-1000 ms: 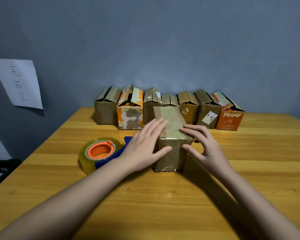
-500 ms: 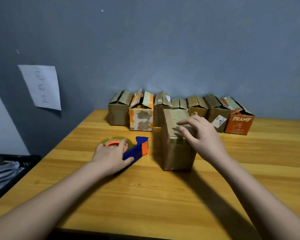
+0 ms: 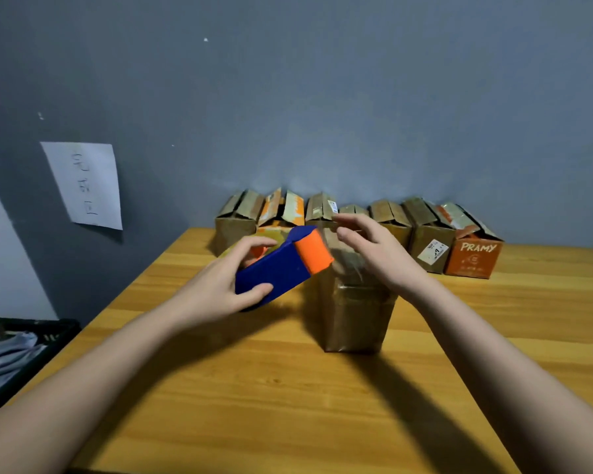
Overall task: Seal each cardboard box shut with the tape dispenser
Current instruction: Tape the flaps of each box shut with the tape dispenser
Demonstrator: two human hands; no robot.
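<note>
My left hand (image 3: 216, 289) grips the blue tape dispenser (image 3: 278, 268) with its orange end, held tilted in the air just left of a brown cardboard box (image 3: 355, 319). That box stands upright in the middle of the wooden table (image 3: 288, 388), its flaps closed and its top glossy. My right hand (image 3: 380, 258) hovers over the box's top beside the dispenser's orange end. Its fingers are loosely curved, thumb and forefinger apart, and I see nothing between them. The tape roll is mostly hidden behind my left hand.
Several small cardboard boxes with raised flaps (image 3: 235, 230) line the table's back edge against the grey wall, ending in an orange PRAMY box (image 3: 473, 258). A paper sheet (image 3: 86, 183) hangs on the left wall. A black crate of cloth (image 3: 14, 347) sits beyond the table's left edge.
My left hand left the box, took the dispenser off the table and lifted it toward the box. My right hand rose from the box's top to just above it.
</note>
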